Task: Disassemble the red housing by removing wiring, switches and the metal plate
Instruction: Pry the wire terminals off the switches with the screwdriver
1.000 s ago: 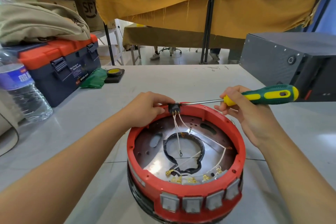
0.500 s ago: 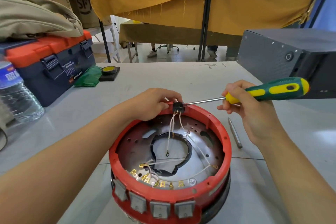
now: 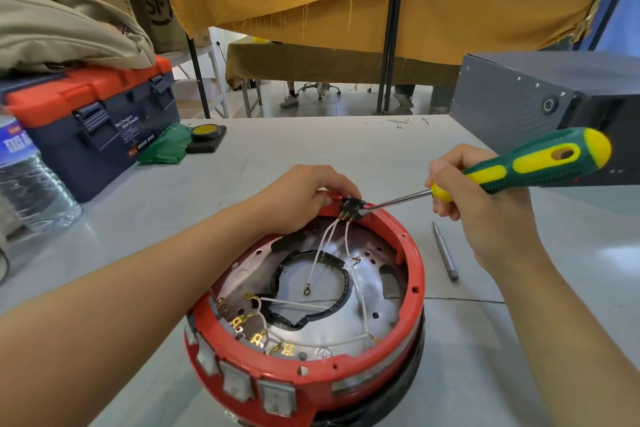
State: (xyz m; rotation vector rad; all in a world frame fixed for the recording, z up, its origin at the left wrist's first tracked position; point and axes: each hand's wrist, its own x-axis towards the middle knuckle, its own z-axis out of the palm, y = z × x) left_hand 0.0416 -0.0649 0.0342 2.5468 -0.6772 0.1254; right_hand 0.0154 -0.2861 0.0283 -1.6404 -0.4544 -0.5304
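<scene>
Grey desk: blue-orange plastic toolbox upper left, loose metal bit right. Round red housing centre. Left hand fingers grip rim; right hand fingers clench green-yellow screwdriver, shaft slanting down-left to black switch.

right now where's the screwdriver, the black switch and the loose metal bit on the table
screwdriver (image 3: 540, 163): head view, on its green and yellow handle
black switch (image 3: 350, 207): head view, on its body at the housing's far rim
loose metal bit (image 3: 445, 253): head view, mid-shaft

We've got one wide-angle head cam, looking fwd and down over both forearms at the desk. Close range: the red housing fills the lower centre, with the room's far side across the top.
</scene>
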